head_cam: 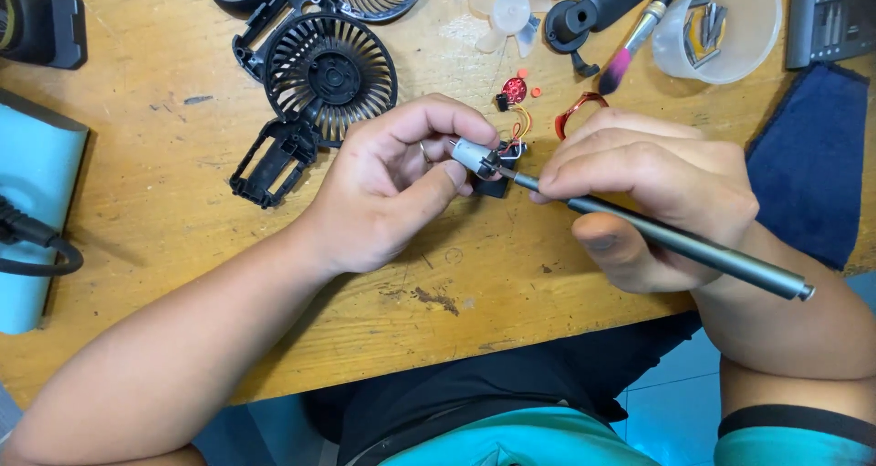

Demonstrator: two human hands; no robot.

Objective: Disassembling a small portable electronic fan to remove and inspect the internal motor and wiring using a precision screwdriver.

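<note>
Closest to the camera, at the bottom of the view, two bare forearms reach forward over the near edge of a worn wooden counter (274,247). On the right, the right hand (648,192) is closed in a pen-like grip around a slim grey screwdriver (675,240); its long axis runs on a diagonal, with the butt end low and to the right near the wrist and the tip pointing up and to the left. That tip meets a small silver cylindrical motor (473,156), which lies just to the left of the right hand's fingers. The left hand (392,188) is curled around the motor, pinching it between thumb and fingertips, so the left hand is the nearer of the two to the motor and carries it slightly above the counter. Thin orange wires (522,124) lead from the motor to a small red part (514,90) lying just beyond the hands. Beside that sits a red ring (577,112). Farther back and to the left rests a round black fan grille (330,75) with a black frame attached, and a translucent fan blade (511,11) lies behind it. At the far right stand a clear plastic cup (730,28) holding metal bits, a brush (639,32), and a dark blue cloth (808,165).
</note>
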